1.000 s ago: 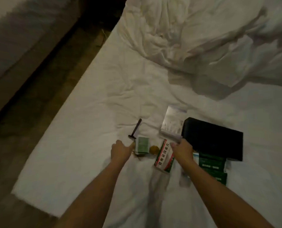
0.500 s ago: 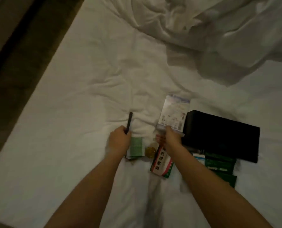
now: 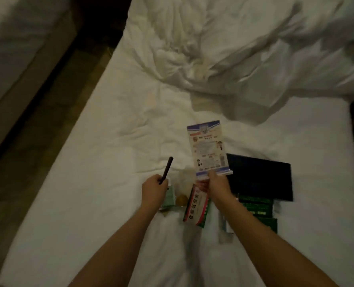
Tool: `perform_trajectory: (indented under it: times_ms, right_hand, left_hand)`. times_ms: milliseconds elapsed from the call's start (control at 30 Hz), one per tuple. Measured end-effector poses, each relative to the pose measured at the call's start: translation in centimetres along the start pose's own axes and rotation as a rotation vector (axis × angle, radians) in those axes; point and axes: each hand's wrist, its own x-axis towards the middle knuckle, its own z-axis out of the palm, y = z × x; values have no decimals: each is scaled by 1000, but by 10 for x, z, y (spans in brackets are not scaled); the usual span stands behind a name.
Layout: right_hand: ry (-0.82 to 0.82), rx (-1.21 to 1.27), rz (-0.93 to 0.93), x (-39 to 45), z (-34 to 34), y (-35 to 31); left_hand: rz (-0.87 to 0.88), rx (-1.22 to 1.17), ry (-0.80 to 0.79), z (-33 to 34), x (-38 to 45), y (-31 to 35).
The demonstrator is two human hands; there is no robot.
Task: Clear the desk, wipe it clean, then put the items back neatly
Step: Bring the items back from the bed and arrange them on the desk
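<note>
head view: left hand (image 3: pixel 153 188) grips a dark pen (image 3: pixel 166 170); right hand (image 3: pixel 217 182) pinches a printed blue-bordered leaflet (image 3: pixel 208 149)

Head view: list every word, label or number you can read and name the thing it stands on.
Red-and-white carton: large red characters, too blurred to read.
Blue-bordered white printed card in the right hand: small print, unreadable.
Dark green boxes: pale lines of text, too small.
Pale green packet: nothing legible.
</note>
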Motion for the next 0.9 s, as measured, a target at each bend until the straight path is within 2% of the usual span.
perform_trajectory:
  times_ms: [133,267,433,633,733,900]
  right_hand:
    - [37,47,-65,-64,-51,-23]
    - [135,238,-132,-132,-116,-32]
    - [277,444,-239,-214,-220,-2]
    - [505,618,-310,-330,-351,75]
    - [585,716,-330,-393,-405,129]
    - [850,914,-321,-494,-478,241]
  left_hand:
    - [93,-36,-71,-3,-51,50]
    - [257,12,-157,14,-114,102]
    - [477,58,-296,64,-213,162]
    - [731,74,-510,141,-381,191]
    - [846,134,-613,176,-470,180]
    - [1030,253,-823,239,-622,141]
